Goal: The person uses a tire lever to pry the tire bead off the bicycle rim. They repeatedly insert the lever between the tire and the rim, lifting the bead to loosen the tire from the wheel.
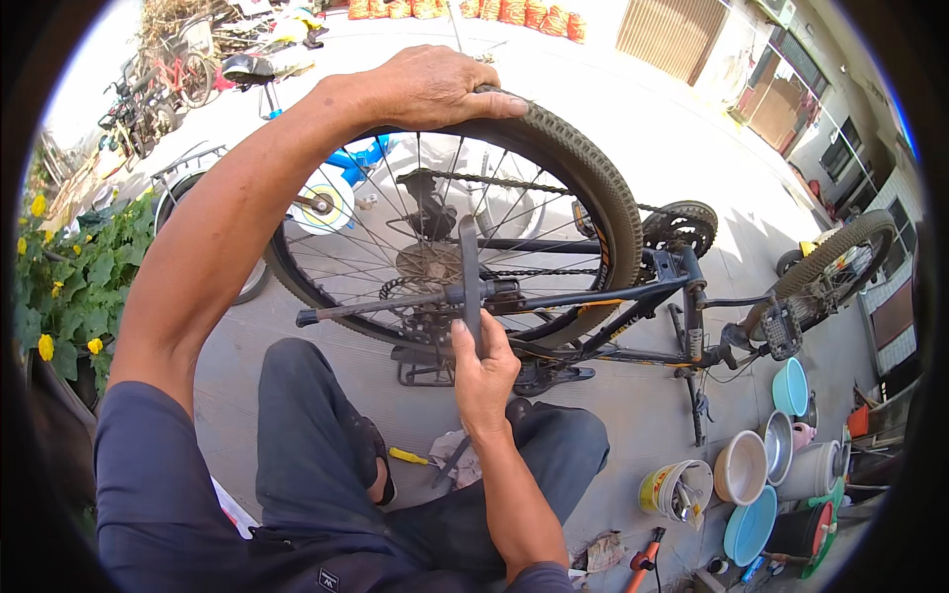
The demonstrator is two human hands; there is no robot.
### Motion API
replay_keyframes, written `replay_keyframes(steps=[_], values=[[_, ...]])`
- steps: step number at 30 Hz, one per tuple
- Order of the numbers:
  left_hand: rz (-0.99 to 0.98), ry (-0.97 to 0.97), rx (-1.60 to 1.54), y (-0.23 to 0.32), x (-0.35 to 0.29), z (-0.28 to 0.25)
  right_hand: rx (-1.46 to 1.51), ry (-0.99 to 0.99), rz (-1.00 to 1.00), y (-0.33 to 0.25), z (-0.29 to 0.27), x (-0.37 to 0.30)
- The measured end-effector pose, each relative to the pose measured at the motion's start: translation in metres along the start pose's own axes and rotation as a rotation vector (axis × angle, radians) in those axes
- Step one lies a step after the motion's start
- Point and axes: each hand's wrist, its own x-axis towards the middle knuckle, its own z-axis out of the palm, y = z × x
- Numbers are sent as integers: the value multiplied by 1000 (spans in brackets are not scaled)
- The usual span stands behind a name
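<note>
The wheel (425, 263) is mounted on a bicycle (647, 295) standing on paved ground (633, 420) outdoors. The left hand's (430, 87) grip curls over the tyre (610, 188); the right hand's (484, 383) is clamped on a dark flat bar (469, 262). Yellow-flowered plants (89, 272) grow at left; a building (840, 94) stands upper right. Lower right, a bucket (652, 491) holds tools (684, 502), near a beige basin (740, 467) and a blue basin (749, 526).

No legible txt, just a sm. logo patch (329, 580) on dk clothing (168, 474) & orange marks (608, 304) on blk bike frame (647, 295).
</note>
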Motion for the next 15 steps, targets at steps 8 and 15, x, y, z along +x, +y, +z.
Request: replay_keyframes(steps=[8, 15], values=[[-243, 71, -199, -76, -92, 1, 194, 212, 169, 7, -40, 23], [-313, 157, -340, -103, -130, 21, 359, 307, 367, 18, -50, 36]])
